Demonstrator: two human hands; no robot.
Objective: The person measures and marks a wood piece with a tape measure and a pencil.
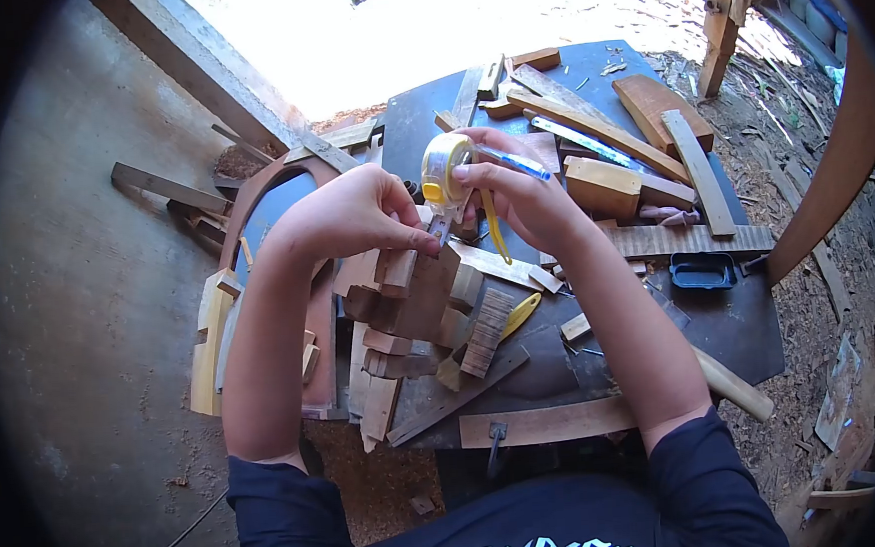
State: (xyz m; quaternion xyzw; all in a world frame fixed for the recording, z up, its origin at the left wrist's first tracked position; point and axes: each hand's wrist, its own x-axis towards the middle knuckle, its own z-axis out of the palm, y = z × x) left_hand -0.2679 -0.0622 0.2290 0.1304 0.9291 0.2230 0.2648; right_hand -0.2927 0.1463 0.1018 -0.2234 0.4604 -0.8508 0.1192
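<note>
My right hand (515,191) is closed around a clear and yellow tape measure (445,169), with a yellow strap dangling below. A blue pen (516,160) sticks out from the same hand. My left hand (354,216) pinches the end of the short pulled-out tape blade (440,227) between thumb and fingers. Directly under both hands stands a jointed wooden block piece (414,297), its top against the blade. Part of the block is hidden behind my left hand and forearm.
Wood offcuts, a thick block (601,187) and a long strip (691,239) crowd the dark table. A yellow-handled brush (522,313), a blue-black tray (703,270) and a wooden handle (733,384) lie nearer. A clamp (496,440) sits at the front edge.
</note>
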